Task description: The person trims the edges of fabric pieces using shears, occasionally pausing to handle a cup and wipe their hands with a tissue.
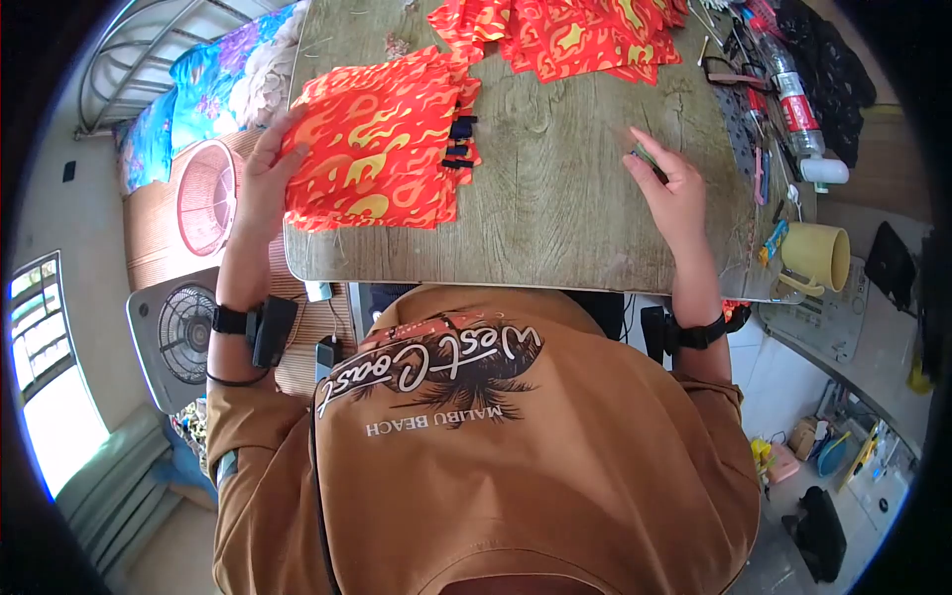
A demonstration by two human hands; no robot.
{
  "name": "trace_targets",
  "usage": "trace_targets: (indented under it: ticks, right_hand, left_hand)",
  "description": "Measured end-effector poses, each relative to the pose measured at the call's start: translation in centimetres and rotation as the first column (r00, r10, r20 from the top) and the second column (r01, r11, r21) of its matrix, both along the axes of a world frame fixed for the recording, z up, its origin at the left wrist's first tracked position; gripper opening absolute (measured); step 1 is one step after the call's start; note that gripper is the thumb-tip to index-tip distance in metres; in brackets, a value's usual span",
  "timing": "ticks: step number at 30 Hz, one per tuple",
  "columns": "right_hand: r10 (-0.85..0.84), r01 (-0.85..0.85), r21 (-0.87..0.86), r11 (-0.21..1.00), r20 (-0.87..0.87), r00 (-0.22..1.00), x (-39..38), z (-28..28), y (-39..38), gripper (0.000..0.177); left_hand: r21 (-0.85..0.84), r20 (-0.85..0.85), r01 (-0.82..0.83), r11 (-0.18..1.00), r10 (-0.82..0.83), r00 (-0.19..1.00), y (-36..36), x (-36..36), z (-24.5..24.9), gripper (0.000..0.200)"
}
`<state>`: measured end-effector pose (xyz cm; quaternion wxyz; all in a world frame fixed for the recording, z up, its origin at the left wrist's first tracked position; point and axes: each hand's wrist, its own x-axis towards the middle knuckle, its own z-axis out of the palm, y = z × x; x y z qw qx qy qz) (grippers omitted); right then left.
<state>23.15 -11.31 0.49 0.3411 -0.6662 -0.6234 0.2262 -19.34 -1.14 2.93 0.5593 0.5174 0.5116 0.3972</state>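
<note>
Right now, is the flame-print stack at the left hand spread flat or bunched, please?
Spread flat: the stack lies smooth, its layered edges showing.

Brown printed shirt [555, 436], black wristbands [702, 334]

Cloth stack [372, 149] left on table [555, 218], bottle [797, 107] right

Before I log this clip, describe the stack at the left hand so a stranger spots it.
Find the wood-grain table, then its near left corner. The red flame-print stack lies there, the left hand on its edge. Unlike the similar pile beyond, it shows dark strips along its right side.
</note>
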Motion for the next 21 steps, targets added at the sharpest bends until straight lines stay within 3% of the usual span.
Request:
trace_targets:
  ticks: [3, 4, 7, 16, 19, 20, 21]
  right_hand:
    - [0.002, -0.002, 0.014, 1.000, 0.035, 0.999, 0.0, -0.1, 0.0, 0.036]
    - [0.002, -0.003, 0.018, 1.000, 0.039, 0.999, -0.1, -0.1, 0.0, 0.036]
    - [0.001, -0.001, -0.008, 1.000, -0.013, 1.000, 0.0, -0.2, 0.0, 0.034]
    - [-0.012, 0.014, -0.034, 0.999, 0.049, 0.999, -1.6, 2.7, 2.5, 0.037]
    - [-0.008, 0.023, -0.113, 0.993, 0.133, 0.991, -3.1, 4.2, 3.7, 0.039]
    - [-0.012, 0.027, -0.110, 0.994, 0.136, 0.991, -3.1, 4.1, 4.1, 0.039]
    - [-0.021, 0.029, -0.046, 0.999, 0.168, 0.986, -3.1, 3.7, 4.7, 0.038]
  left_hand:
    - [0.147, -0.202, 0.044, 0.988, -0.013, 0.979, -0.6, -0.6, -1.1, 0.047]
    - [0.151, -0.198, 0.043, 0.988, -0.012, 0.980, -0.5, -0.8, -1.2, 0.047]
    - [0.195, -0.421, 0.195, 0.961, -0.098, 0.902, 0.2, -1.2, -1.3, 0.052]
    - [0.210, -0.526, 0.313, 0.926, -0.163, 0.835, 0.5, -1.0, 0.2, 0.060]
    - [0.181, -0.826, 0.431, 0.884, -0.101, 0.554, 0.7, -0.8, 1.7, 0.065]
    - [0.185, -0.825, 0.433, 0.882, -0.100, 0.556, 0.7, -0.5, 1.9, 0.065]
    - [0.225, -0.889, 0.446, 0.866, -0.005, 0.458, 0.8, -0.1, 2.2, 0.066]
